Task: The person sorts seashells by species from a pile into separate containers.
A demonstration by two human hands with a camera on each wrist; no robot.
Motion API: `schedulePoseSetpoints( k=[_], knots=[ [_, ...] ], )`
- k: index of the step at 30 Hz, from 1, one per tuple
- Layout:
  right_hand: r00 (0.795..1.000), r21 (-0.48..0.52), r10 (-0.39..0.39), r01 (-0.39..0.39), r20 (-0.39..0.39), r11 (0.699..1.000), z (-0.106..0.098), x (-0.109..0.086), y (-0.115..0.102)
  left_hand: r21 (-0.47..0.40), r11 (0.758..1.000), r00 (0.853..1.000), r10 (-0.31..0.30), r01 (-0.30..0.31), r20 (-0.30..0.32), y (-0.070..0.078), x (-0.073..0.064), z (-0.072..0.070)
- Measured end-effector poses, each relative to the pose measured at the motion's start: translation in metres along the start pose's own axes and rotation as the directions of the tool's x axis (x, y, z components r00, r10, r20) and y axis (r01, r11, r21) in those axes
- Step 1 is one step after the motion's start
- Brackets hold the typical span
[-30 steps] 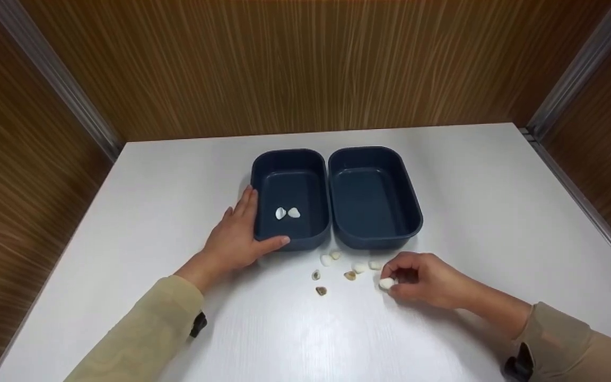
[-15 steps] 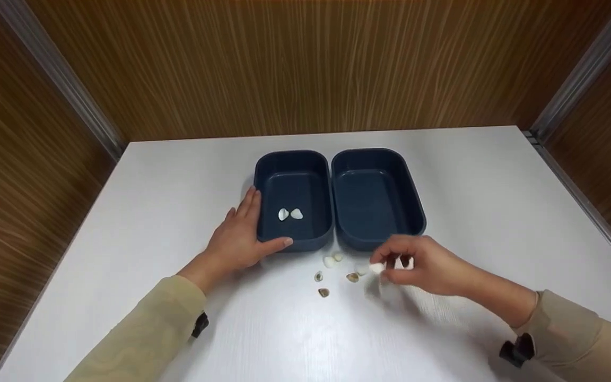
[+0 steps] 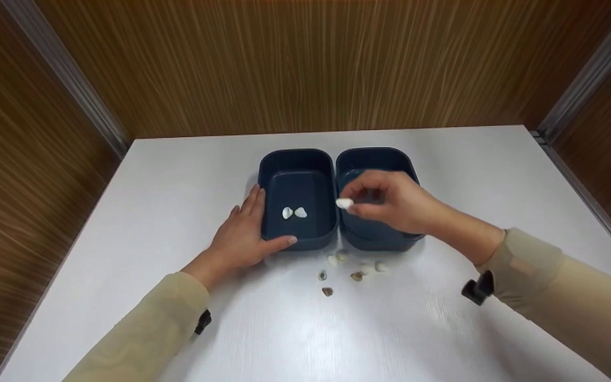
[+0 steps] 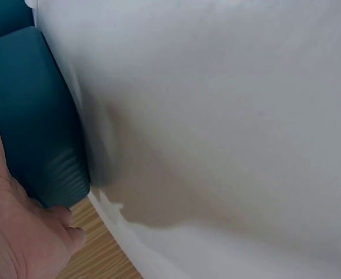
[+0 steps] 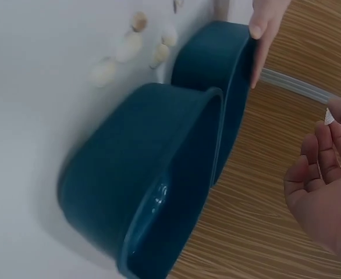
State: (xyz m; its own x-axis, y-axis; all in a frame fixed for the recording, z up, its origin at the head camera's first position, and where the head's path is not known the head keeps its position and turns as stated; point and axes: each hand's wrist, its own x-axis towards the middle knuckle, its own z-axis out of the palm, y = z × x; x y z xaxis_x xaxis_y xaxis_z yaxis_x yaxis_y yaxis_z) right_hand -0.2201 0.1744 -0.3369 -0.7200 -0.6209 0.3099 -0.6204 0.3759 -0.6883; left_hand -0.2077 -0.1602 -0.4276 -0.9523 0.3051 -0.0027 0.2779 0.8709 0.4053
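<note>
Right hand [image 3: 395, 204] up over the right-hand tray [image 3: 382, 245], and there's the white shell [image 3: 344, 203], pinched between thumb and fingertips! From the head camera it hangs by the edge where the two trays meet; the right wrist camera gives just a white sliver of it, but shows the other fingers curling in toward the palm.

Over on the other side, the left hand [image 3: 239, 236] lies with fingers straight along the left-hand tray [image 3: 297, 185], thumb spread apart across the near corner. The left wrist camera brings out that tray's smooth outer wall [image 4: 36, 110], which the head view mostly hides.

Only from the head do we see the two white shells [image 3: 294, 213] sitting inside that left tray. Brown shells [image 3: 327, 292] and pale shells [image 3: 381, 267] dot the white table [image 3: 263, 329] in front, the pale ones blurred.
</note>
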Motion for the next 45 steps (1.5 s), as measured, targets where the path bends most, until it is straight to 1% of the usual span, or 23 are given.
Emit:
schedulePoseSetpoints(
  k=[3, 7, 12, 17, 22, 26, 32, 38, 45],
  knots=[
    [1.0, -0.007, 0.025, -0.025, -0.017, 1.0, 0.003, 0.014, 0.001, -0.001, 1.0, 1.0, -0.005, 0.005, 0.005, 0.001, 0.001, 0.0],
    [0.995, -0.007, 0.092, -0.092, -0.027, 0.996, 0.011, 0.029, 0.007, -0.006, 1.0, 1.0, -0.013, 0.013, 0.011, 0.001, 0.002, 0.0],
    [0.983, 0.008, 0.176, -0.175, -0.05, 0.984, 0.022, 0.045, 0.021, -0.004, 1.0, 1.0, -0.017, 0.017, 0.014, 0.001, 0.003, -0.001],
    [0.97, 0.011, 0.23, -0.23, -0.077, 0.973, 0.033, 0.058, 0.036, -0.002, 1.0, 1.0, -0.023, 0.023, 0.022, 0.001, 0.004, -0.001],
    [0.968, 0.022, 0.233, -0.232, -0.096, 0.972, 0.045, 0.067, 0.045, 0.006, 1.0, 0.999, -0.023, 0.023, 0.024, 0.001, 0.004, 0.0],
    [0.967, 0.028, 0.235, -0.233, -0.102, 0.972, 0.053, 0.069, 0.051, 0.01, 1.0, 1.0, -0.02, 0.02, 0.023, 0.001, 0.005, 0.0],
    [0.971, -0.019, 0.224, -0.226, -0.083, 0.974, 0.061, 0.07, 0.058, 0.019, 1.0, 1.0, -0.02, 0.019, 0.023, 0.001, 0.005, 0.0],
    [0.971, -0.06, 0.226, -0.231, -0.084, 0.971, 0.063, 0.07, 0.058, 0.022, 1.0, 0.999, -0.023, 0.023, 0.028, 0.002, 0.006, -0.001],
    [0.968, -0.072, 0.24, -0.245, -0.071, 0.967, 0.06, 0.068, 0.058, 0.019, 0.999, 0.999, -0.028, 0.027, 0.036, 0.003, 0.006, 0.0]
  ],
)
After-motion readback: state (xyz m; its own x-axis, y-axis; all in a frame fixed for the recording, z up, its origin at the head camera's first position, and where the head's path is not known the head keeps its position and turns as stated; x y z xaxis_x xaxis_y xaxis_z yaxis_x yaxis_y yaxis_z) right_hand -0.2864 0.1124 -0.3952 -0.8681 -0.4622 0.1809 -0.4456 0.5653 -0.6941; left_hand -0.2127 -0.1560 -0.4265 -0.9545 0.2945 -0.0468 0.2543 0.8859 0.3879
